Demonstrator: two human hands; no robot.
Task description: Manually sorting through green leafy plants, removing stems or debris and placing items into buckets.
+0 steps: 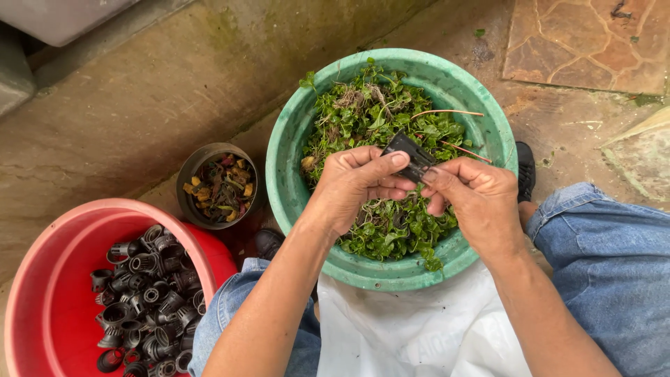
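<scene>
While pinched by both hands' fingers (391,162), slotted black net cup (410,155) over leafy green basin (293,139)

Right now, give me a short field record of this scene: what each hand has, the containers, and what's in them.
left hand: fingers on a black net pot, held over the green basin
right hand: fingers pinch the same net pot from the other side
green basin: holds leafy greens with roots and stems
red basin: holds a pile of black pots
dark pot: between the basins, holds mixed scraps
white bag: on the lap, under the green basin's near rim
</scene>
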